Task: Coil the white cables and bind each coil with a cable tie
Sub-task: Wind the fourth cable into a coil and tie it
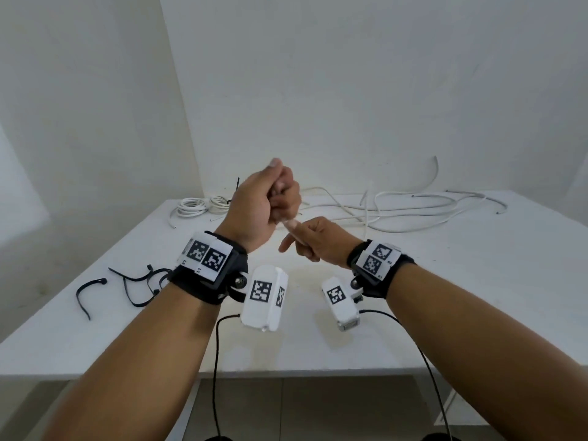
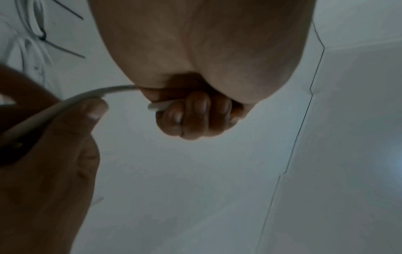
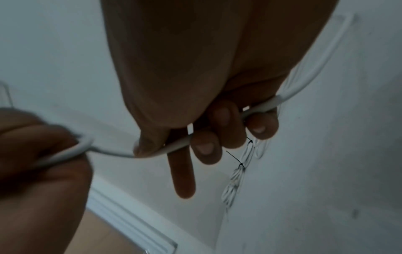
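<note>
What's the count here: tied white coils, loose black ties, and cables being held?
Tied white coils: 2
Loose black ties: at least 3, tangled
Held white cable, gripped by left hand and right hand: 1
Total: at least 6

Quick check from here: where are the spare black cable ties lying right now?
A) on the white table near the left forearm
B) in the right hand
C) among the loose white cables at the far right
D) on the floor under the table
A: the loose black plastic cable ties lie on the white table just left of the left wrist, while both hands hold a white cable.
</note>
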